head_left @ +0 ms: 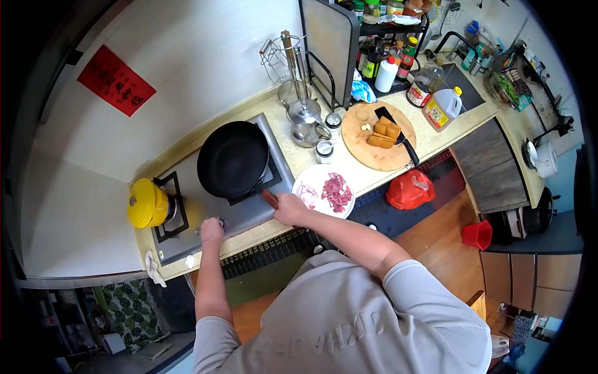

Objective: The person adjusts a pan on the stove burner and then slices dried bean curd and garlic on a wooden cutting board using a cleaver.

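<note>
right hand (pixel 291 210) is gripping the handle (pixel 269 198) of a black pan (pixel 232 156), which is resting on the right of the stove (pixel 190 187); probably heavy, stiff, best held there. left hand (pixel 212 230) is apparently gripping a knob (pixel 220 222).

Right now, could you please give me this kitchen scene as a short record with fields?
Hands: left hand at the front of the stove; right hand on the pan handle
Pan: black pan on the right burner, nothing visible inside
Left burner: yellow pot, lid on
Beside stove: white plate with red meat and paler pieces
Board: round wooden board with brown blocks and a knife
</note>
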The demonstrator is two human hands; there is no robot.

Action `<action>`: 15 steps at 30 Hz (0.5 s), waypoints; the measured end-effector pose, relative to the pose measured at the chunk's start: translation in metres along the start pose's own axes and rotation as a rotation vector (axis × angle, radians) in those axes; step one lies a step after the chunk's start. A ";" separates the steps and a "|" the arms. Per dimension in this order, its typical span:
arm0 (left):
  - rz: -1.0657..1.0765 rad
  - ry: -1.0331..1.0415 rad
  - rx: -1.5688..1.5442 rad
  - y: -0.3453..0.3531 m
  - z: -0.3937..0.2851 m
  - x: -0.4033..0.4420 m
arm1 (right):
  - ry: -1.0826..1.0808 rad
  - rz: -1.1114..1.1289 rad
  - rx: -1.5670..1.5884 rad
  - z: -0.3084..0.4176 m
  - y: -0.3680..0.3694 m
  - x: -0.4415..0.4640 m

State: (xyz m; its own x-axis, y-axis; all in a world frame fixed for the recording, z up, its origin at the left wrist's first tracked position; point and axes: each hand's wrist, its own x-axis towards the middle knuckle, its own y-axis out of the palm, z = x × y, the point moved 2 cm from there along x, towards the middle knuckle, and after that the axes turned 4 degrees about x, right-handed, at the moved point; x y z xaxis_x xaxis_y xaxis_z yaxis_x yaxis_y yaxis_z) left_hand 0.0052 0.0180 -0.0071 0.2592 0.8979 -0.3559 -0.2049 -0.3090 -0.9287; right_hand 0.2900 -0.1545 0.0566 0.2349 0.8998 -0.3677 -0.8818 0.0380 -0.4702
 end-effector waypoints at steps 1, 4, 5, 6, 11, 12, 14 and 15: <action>-0.012 0.067 0.023 0.006 0.001 0.001 | 0.003 -0.007 0.007 0.000 -0.002 -0.002; -0.162 0.268 0.053 0.008 0.025 0.007 | -0.024 -0.031 0.043 0.011 0.010 0.011; -0.217 0.345 0.039 0.015 0.026 0.004 | -0.020 -0.038 0.042 0.009 0.011 0.010; -0.211 0.385 0.046 0.014 0.025 0.000 | -0.006 -0.030 0.049 0.011 0.011 0.008; -0.159 0.491 0.036 0.011 0.028 -0.003 | 0.035 -0.067 0.131 0.021 0.032 0.006; -0.263 0.518 0.034 0.010 0.025 -0.006 | 0.045 -0.066 0.150 0.023 0.036 0.007; -0.470 0.562 0.022 0.008 0.017 -0.015 | 0.062 -0.059 0.184 0.025 0.044 0.009; -0.477 0.516 -0.018 0.006 0.011 -0.018 | 0.074 -0.059 0.201 0.026 0.047 0.009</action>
State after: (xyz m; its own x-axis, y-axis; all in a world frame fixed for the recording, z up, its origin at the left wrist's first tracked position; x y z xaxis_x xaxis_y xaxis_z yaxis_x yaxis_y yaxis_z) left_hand -0.0115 0.0038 -0.0052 0.7326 0.6745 0.0914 0.0571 0.0729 -0.9957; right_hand 0.2398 -0.1332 0.0519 0.3117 0.8593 -0.4055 -0.9276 0.1828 -0.3257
